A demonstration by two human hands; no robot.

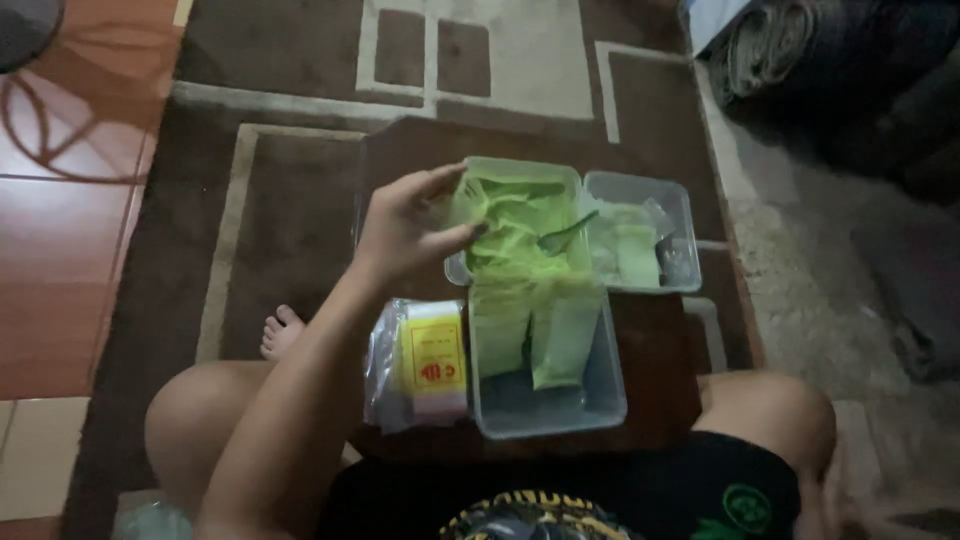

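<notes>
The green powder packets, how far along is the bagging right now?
Done: a few filled green packets lie in the near clear tub. In hand: the left hand pinches a small clear bag above the far tub of green powder, where a spoon rests. Left: plenty of powder, plus a stack of empty bags. The right hand is out of view.

Green packets point(535, 335), brown-and-beige patterned rug point(290, 200)
</notes>
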